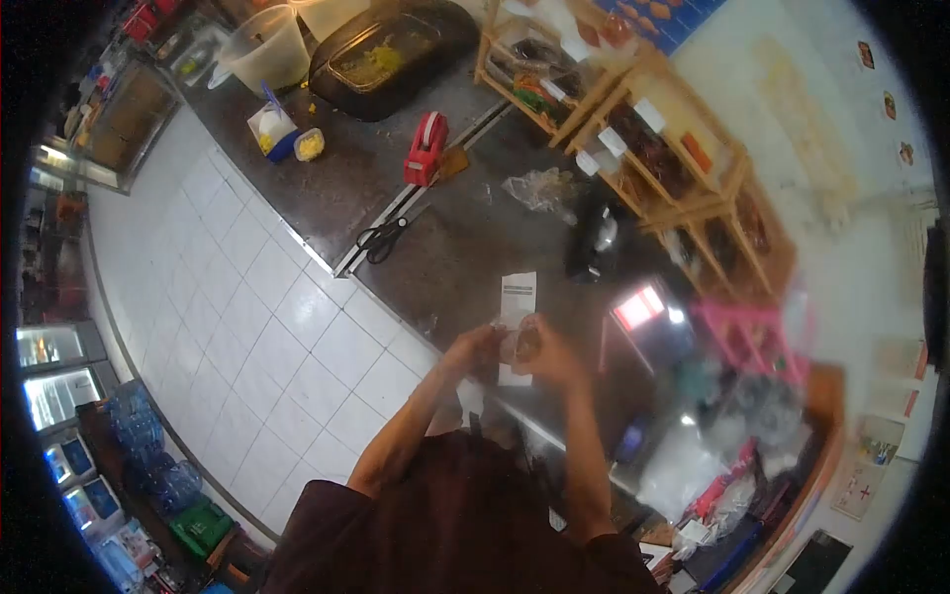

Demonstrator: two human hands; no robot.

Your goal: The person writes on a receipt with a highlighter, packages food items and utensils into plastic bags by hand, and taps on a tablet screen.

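Over the edge of the dark counter, my left hand [481,346] and my right hand [556,360] meet around a small see-through packet [511,346] with something brownish in it. Its contents are too blurred to name. The fingers of both hands are closed, pinching the packet from either side. Under them lies a white paper strip [519,288] with printed lines, its middle partly covered by the hands. To the upper left of my hands, black-handled scissors [382,239] rest on the counter near a metal strip.
A red tape dispenser [427,150] stands farther back, near crumpled clear plastic [542,191]. A black tray [388,57] and a plastic tub [265,49] are at the far end. Wooden compartment racks [661,148] line the right. Plastic bags [683,473] pile up at lower right.
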